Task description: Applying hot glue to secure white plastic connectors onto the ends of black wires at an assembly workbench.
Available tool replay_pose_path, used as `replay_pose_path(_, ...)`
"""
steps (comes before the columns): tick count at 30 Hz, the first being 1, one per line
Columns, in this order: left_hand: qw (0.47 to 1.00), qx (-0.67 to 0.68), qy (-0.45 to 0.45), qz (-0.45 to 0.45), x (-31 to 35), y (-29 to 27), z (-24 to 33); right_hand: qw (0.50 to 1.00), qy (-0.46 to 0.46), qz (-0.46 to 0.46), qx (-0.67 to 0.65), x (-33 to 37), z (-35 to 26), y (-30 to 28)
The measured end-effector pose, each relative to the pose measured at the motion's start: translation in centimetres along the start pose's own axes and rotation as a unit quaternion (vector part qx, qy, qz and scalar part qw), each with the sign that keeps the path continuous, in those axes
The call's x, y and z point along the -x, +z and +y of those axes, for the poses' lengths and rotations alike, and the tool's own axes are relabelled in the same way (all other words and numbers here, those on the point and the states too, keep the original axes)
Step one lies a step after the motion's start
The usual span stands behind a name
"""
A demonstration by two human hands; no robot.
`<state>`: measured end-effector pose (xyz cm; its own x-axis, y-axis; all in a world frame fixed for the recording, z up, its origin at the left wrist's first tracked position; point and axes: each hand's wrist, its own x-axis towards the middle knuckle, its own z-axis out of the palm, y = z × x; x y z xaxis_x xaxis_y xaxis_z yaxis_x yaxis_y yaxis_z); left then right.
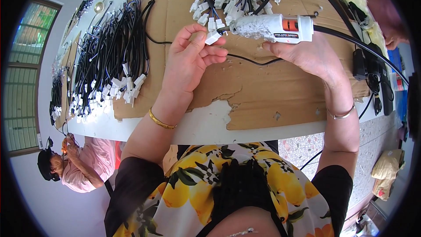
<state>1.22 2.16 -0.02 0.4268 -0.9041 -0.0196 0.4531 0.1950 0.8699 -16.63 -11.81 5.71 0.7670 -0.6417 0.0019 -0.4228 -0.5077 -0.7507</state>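
Observation:
Between the thumb and fingers of my left hand (186, 61) is a white plastic connector (213, 38) on a thin black cable. My right hand (309, 57) is wrapped round a white glue gun (291, 35) with an orange panel on its side and whitish crust over its front. The gun's metal nozzle meets the connector, or stops just short of it; I cannot tell which. Just beyond my hands lies a bunch of black cables with white connectors (228, 1). A single black cable (258, 63) runs below the gun.
Brown cardboard (272, 98), torn at its near edge, covers much of the white table (193, 127). A large pile of black cables (116, 48) lies left. Black adapters (367, 68) sit at the right edge. A seated person (87, 162) works at left; another person's arm (381, 8) shows top right.

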Motion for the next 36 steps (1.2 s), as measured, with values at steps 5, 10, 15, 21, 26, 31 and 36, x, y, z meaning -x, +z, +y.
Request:
replay_pose_path(5, 1.000, -0.007, 0.007, -0.003, 0.1, 0.1, 0.1, 1.000, -0.013, -0.002, 0.024, -0.1, 0.0, 0.1)
replay_pose_path(10, 1.000, -0.001, -0.005, -0.004, 0.1, 0.0, 0.0, 0.999, -0.002, -0.005, 0.031, 0.0, -0.5, -0.1)
replay_pose_path(15, 1.000, 0.014, -0.009, -0.008, 0.0, -0.1, 0.3, 0.998, -0.001, 0.002, 0.059, -0.1, -0.4, -0.1)
replay_pose_path(21, 0.999, -0.049, 0.009, 0.023, 0.1, 0.5, 0.5, 1.000, 0.007, -0.003, 0.023, 0.0, -0.3, -0.2)
replay_pose_path(26, 0.995, -0.080, 0.031, 0.055, 0.1, 0.9, 0.4, 1.000, 0.005, -0.012, 0.024, 0.0, -0.2, -0.2)
replay_pose_path(31, 0.990, -0.113, 0.057, 0.060, 0.1, 1.0, 0.3, 1.000, 0.012, -0.019, 0.016, 0.1, -0.6, -0.4)
replay_pose_path(36, 0.986, -0.133, 0.081, 0.063, 0.1, 1.1, 0.3, 1.000, 0.005, -0.010, 0.016, 0.2, -0.7, -0.3)
